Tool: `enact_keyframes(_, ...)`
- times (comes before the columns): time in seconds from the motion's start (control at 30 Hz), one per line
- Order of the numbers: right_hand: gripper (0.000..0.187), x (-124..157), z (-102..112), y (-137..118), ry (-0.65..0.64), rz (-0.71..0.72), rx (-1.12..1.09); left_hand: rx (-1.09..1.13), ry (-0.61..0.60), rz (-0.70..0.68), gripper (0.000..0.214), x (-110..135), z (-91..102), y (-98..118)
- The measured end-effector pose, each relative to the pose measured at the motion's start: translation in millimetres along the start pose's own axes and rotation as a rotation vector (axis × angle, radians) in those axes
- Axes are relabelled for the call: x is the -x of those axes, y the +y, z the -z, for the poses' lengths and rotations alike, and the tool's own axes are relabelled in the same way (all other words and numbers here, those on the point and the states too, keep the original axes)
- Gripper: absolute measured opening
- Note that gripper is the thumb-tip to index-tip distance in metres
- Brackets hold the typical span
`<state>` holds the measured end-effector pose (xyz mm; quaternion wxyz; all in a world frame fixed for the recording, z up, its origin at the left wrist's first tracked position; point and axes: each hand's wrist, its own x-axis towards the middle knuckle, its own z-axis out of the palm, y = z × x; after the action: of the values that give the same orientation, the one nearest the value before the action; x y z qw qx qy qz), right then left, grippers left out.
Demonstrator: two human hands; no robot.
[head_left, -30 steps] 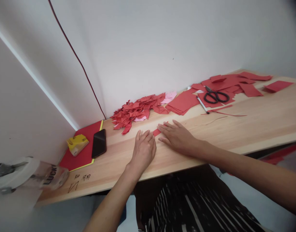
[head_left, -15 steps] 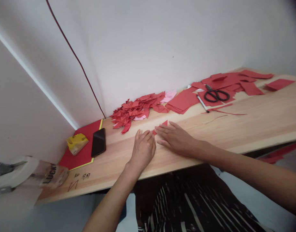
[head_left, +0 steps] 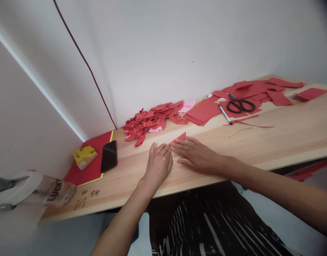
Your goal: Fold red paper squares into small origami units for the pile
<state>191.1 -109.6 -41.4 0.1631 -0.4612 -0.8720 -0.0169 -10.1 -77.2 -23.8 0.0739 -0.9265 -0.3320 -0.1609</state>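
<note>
A small piece of folded red paper (head_left: 180,137) lies on the wooden table, its pointed upper corner showing beyond my fingers. My right hand (head_left: 197,153) rests flat on its lower edge with the fingers stretched to the left. At the paper's left end, my left hand (head_left: 159,159) presses down with its fingertips, thumb side toward the right hand. Both hands have their fingers extended rather than gripping. Much of the paper is covered by the fingers.
Behind the hands sits a heap of folded red pieces (head_left: 153,117). Red sheets (head_left: 203,111), black-handled scissors (head_left: 240,105) and a marker (head_left: 225,114) lie to the right. On the left are a phone (head_left: 109,156), a yellow packet (head_left: 85,157) and a clear plastic container (head_left: 60,192).
My right hand's fingers have shifted slightly down along the paper, so more of its red surface shows. The left hand stays almost in place.
</note>
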Motion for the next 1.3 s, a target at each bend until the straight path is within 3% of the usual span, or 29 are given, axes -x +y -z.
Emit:
enact_keyframes(0.33, 0.051, 3, 4, 11, 0.094, -0.314, 0.150, 0.001, 0.009, -0.006, 0.026, 1, -2.7, -1)
enact_keyframes(0.47, 0.051, -2, 3, 5, 0.123, -0.181, 0.074, 0.001, 0.013, -0.008, 0.027, 0, -2.2, -1)
enact_keyframes(0.6, 0.054, -10, -2, -1, -0.003, -0.061, -0.034, 0.012, -0.005, -0.007, 0.027, -1, 0.8, 0)
enact_keyframes(0.93, 0.054, -13, -4, 8, 0.051, -0.270, 0.018, 0.066, 0.001, 0.014, 0.025, -1, -0.6, -1)
enact_keyframes(1.13, 0.035, -12, 6, 12, 0.099, -0.283, -0.006, 0.252, 0.068, 0.154, 0.021, -1, -5.4, -9)
enact_keyframes(1.23, 0.025, -11, 9, 15, 0.111, -0.301, -0.028, 0.302, 0.038, 0.220, 0.032, -8, -5.1, -14)
enact_keyframes(1.3, 0.019, -11, 9, 18, 0.115, -0.300, -0.052, 0.327, 0.001, 0.241, 0.028, -15, -4.5, -19)
